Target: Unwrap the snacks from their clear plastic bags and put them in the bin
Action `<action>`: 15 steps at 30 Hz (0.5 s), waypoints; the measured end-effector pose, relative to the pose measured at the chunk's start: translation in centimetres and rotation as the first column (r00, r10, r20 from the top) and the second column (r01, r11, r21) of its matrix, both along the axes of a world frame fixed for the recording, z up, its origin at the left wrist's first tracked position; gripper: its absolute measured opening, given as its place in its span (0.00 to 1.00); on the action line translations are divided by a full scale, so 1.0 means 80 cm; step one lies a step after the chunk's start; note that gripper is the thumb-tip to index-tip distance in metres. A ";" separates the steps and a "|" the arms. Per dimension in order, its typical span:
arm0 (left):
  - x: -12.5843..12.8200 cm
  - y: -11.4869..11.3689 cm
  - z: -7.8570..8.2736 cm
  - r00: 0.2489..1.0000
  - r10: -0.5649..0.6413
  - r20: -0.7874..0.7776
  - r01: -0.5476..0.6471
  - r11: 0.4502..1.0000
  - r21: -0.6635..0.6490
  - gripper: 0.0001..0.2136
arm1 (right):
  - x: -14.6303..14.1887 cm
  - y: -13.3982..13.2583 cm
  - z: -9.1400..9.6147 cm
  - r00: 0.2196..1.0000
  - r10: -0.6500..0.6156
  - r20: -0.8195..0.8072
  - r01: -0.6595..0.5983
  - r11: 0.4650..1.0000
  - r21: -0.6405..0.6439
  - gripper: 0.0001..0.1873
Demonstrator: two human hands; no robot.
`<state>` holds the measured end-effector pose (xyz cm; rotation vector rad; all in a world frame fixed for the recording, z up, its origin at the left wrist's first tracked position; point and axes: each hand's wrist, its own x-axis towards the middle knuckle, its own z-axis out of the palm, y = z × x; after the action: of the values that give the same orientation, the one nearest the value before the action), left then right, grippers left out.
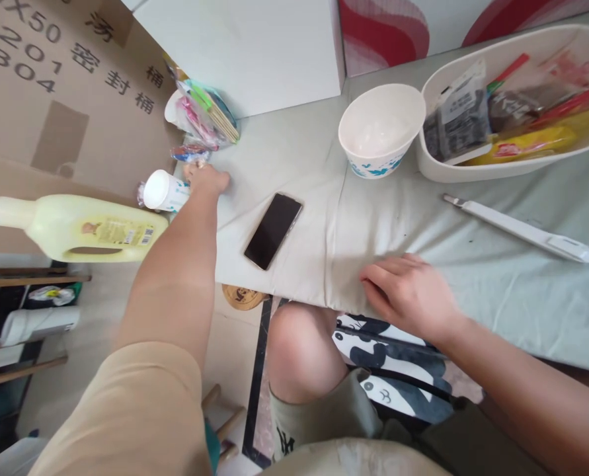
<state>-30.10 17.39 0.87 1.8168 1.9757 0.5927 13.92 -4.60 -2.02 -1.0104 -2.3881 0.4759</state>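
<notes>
My left hand (205,177) is stretched out to the far left corner of the table and rests against a white paper cup (163,192) that lies on its side; its fingers are hidden, so I cannot see whether they grip it. My right hand (407,292) lies flat on the pale cloth (472,264) at the table's front edge, fingers extended, holding nothing. A black phone (273,230) lies face up between my hands. A white paper bowl (379,129) with blue marks stands further back.
A white tub (426,165) of packets and sachets sits at the back right. A white knife-like tool (522,229) lies on the cloth. A yellow bottle (83,228), a cardboard box (66,86) and a bundle of packets (205,112) are at the left.
</notes>
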 end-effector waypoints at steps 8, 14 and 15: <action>0.044 -0.061 0.079 0.931 0.350 -0.109 -0.328 0.928 0.178 0.18 | 0.023 -0.001 0.001 0.995 0.053 -0.082 -0.064 0.989 -0.133 0.12; 0.116 -0.086 0.132 0.960 0.249 0.125 -0.271 0.937 0.219 0.21 | 0.059 -0.015 0.010 0.991 -0.015 -0.131 -0.007 0.986 -0.164 0.13; 0.137 -0.092 0.130 0.947 0.201 0.251 -0.251 0.950 0.184 0.21 | 0.066 -0.015 0.013 0.989 -0.049 -0.139 0.027 0.987 -0.155 0.13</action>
<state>-19.11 10.02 11.30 1.5586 2.0389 1.0751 19.17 -5.76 -1.02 -1.0494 -2.2283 0.7023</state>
